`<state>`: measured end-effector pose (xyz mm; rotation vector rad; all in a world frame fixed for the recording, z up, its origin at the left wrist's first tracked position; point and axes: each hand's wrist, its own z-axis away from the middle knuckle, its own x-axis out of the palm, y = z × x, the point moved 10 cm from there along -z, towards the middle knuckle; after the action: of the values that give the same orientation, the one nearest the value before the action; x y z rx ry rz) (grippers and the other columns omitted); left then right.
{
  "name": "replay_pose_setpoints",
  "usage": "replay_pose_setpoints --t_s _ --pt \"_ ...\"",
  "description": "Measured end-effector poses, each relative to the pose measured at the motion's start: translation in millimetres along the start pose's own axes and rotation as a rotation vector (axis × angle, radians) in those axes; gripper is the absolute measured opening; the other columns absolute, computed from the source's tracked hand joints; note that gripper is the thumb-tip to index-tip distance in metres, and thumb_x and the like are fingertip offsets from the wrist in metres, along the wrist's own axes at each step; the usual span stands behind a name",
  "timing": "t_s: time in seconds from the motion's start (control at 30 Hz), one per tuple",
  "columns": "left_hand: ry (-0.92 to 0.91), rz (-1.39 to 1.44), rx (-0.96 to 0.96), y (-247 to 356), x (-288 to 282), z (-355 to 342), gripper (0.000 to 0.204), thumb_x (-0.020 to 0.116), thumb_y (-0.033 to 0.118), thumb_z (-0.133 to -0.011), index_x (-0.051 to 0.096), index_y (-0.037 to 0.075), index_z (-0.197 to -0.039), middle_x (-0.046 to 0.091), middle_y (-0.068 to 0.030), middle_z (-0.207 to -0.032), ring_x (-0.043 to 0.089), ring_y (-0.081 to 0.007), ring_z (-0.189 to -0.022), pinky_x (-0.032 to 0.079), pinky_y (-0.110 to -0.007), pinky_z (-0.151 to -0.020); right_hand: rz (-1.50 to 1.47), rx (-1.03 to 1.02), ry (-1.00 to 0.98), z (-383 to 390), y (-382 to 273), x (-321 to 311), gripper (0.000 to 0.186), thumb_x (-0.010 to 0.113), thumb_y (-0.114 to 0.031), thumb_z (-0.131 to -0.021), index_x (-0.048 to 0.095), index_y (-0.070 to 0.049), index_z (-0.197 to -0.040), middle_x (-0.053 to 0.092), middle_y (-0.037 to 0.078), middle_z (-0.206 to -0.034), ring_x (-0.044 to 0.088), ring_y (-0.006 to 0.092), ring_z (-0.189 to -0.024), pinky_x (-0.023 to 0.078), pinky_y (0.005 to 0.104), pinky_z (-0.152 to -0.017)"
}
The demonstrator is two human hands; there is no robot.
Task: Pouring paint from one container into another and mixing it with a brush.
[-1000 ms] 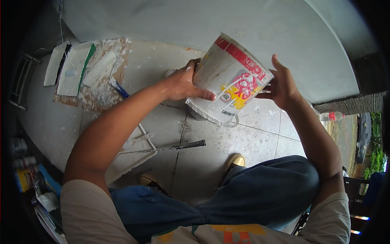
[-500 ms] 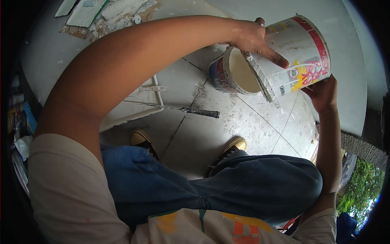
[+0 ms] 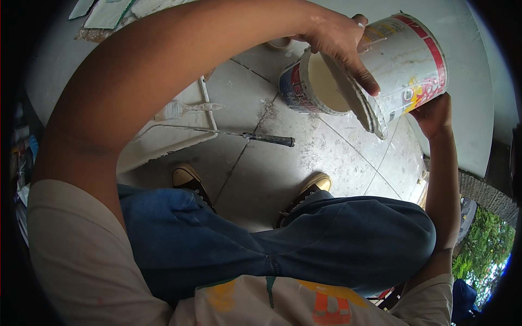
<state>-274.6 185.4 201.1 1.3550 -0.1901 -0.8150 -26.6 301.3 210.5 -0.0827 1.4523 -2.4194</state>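
My left hand (image 3: pixel 342 49) grips a large white bucket (image 3: pixel 406 57) with a red band near its open-end rim, thumb along its side. My right hand (image 3: pixel 434 113) holds the same bucket from below at its right end. The bucket lies tilted on its side in the air, its paint-crusted left end over a smaller tub (image 3: pixel 296 89) of white paint standing on the floor. Whether paint runs between them is hidden. Left of them a paint-smeared roller tray (image 3: pixel 163 155) holds a white-coated brush (image 3: pixel 174 110), and a wire tool with a black handle (image 3: pixel 272 139) lies across it.
Tiled floor (image 3: pixel 348 163) with paint marks lies between my shoes and a pale curved wall (image 3: pixel 473 98). Other trays (image 3: pixel 109 12) lie on smeared cardboard at upper left. Clutter lines the left edge; greenery (image 3: pixel 484 244) shows outside at right.
The bucket has moved rightward and tipped further over, revealing the tub beneath. My left arm has swung up across the view. In the last half second the bucket's crusted end has shifted slightly right.
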Motion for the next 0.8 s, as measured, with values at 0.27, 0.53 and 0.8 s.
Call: replay_pose_setpoints --t_s 0.27,0.53,0.8 --pt "0.143 -0.203 -0.048 -16.4 0.2 10.9 0.164 0.083 0.081 -0.051 -0.006 -0.019 -0.146 0.033 -0.0423 -0.149 0.042 -0.0423 -0.141 0.04 -0.039 -0.116 0.085 -0.01 0.049 -7.1 11.4 29.1 0.052 0.031 -0.04 -0.102 0.057 -0.005 -0.131 0.068 0.015 -0.121 0.067 0.0296 -0.111 0.053 0.0489 -0.098" --pt "0.377 -0.515 -0.428 20.0 19.1 30.4 0.165 0.07 0.089 -0.06 -0.018 -0.019 -0.148 0.007 -0.0434 -0.157 0.027 -0.0482 -0.147 0.03 -0.045 -0.122 0.074 0.007 0.091 -29.7 16.2 18.9 0.054 0.027 -0.039 -0.103 0.054 -0.001 -0.13 0.065 0.019 -0.124 0.065 0.0326 -0.113 0.051 0.0508 -0.101" --pt "0.084 -0.276 -0.136 -7.7 19.2 -9.0 0.161 0.068 0.088 -0.065 -0.014 -0.024 -0.146 -0.001 -0.0474 -0.156 0.021 -0.0523 -0.148 0.027 -0.048 -0.122 0.064 -0.019 0.171 -28.0 0.8 9.3 0.059 0.037 -0.042 -0.106 0.045 0.007 -0.137 0.054 0.027 -0.135 0.058 0.0381 -0.122 0.046 0.0529 -0.109"
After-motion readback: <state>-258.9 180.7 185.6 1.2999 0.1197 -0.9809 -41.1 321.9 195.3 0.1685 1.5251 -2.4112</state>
